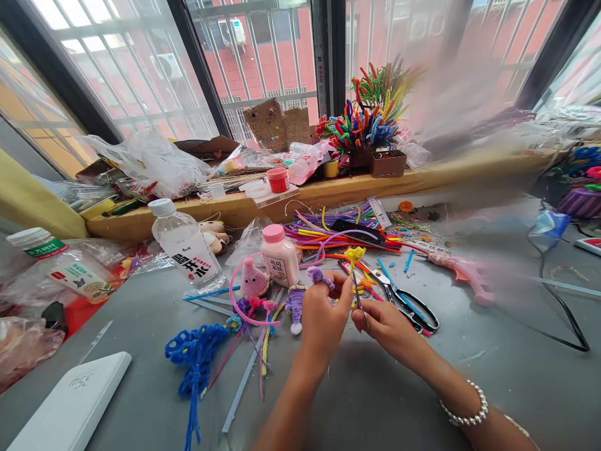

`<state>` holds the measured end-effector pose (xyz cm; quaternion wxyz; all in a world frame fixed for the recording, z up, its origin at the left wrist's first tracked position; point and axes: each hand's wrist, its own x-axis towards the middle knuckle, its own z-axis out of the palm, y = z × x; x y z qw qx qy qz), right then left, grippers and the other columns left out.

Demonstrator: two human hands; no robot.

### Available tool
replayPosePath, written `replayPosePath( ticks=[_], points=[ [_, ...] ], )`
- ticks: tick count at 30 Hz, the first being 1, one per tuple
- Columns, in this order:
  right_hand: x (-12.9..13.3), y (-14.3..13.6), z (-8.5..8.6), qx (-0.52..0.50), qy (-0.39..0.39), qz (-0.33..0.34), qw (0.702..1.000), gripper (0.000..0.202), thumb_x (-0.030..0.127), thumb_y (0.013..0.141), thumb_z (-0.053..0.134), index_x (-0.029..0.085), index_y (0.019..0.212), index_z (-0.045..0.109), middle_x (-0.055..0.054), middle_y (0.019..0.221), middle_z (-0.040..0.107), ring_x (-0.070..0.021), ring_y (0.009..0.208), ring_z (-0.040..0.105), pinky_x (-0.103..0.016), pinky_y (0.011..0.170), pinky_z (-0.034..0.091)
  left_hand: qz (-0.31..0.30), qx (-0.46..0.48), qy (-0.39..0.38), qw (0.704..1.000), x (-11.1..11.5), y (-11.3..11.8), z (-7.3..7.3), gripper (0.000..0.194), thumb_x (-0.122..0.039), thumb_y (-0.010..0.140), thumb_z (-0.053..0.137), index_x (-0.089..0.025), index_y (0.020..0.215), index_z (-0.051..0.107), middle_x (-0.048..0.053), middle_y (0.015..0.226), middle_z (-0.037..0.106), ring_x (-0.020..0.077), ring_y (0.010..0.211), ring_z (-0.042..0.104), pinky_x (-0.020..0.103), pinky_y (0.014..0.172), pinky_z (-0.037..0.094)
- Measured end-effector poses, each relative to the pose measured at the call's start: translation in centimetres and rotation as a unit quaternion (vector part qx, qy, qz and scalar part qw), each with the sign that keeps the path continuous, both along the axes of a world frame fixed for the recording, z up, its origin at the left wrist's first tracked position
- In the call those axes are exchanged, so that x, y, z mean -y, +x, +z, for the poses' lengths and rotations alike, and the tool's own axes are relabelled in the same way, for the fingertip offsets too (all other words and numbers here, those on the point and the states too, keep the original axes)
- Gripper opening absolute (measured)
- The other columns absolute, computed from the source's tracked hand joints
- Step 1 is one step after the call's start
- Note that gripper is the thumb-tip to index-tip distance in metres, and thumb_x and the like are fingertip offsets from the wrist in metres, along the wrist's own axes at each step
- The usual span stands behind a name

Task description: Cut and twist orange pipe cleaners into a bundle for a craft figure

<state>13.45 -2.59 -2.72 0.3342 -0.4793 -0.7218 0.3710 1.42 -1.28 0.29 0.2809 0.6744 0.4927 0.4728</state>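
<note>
Head view: two bare hands met over a grey desk [385, 401], a small yellow piece [355, 255] raised between them.

"Where exactly was the piece?"

"At the far end of a thin metal tool [355, 289], above both hands. A purple figure [295, 305] lay to the left; scissors [388, 286] lay to the right."

"And the grip?"

"Thumb and fingers of the right hand [385, 322] were pinched together on the near end of the metal tool. The left hand [326, 307] curled beside the shaft, thumb close to it; whether it clamped anything could not be told. A purple coil [321, 276] showed at its knuckles, worn or merely behind them, unclear."

"What tool was it?"

"Too slim to name, its tips lost against the yellow."

"What did careful work call for?"

"In our judgement, a light squeeze from the right and a steady left close under the yellow, so that the fuzzy shape was neither crushed nor twisted. Wrists rested on the desk would probably have cut any shake."

"Any hazard?"

"Scissors lay just beyond the right hand, a pink glue gun [469, 275] farther right. A wide swing that way likely risked a knock; small wrist turns seemed safer."
</note>
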Motion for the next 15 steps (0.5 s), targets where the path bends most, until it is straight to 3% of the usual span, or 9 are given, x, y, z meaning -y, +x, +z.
replayPosePath(
  ticks=[15],
  points=[
    [0.02,0.07,0.03,-0.009,-0.018,-0.006,1.0,0.056,0.067,0.074,0.026,0.018,0.049,0.037,0.002,0.048,0.042,-0.0107,0.048,0.037,-0.024,0.048,0.028,0.02,-0.005,-0.001,1.0,0.06,0.01,-0.08,0.017,-0.027,0.077,0.045,-0.017,0.065,0.051,-0.002,0.06,0.056,0.01,0.056,0.054,0.021,0.057,0.041]
  ],
)
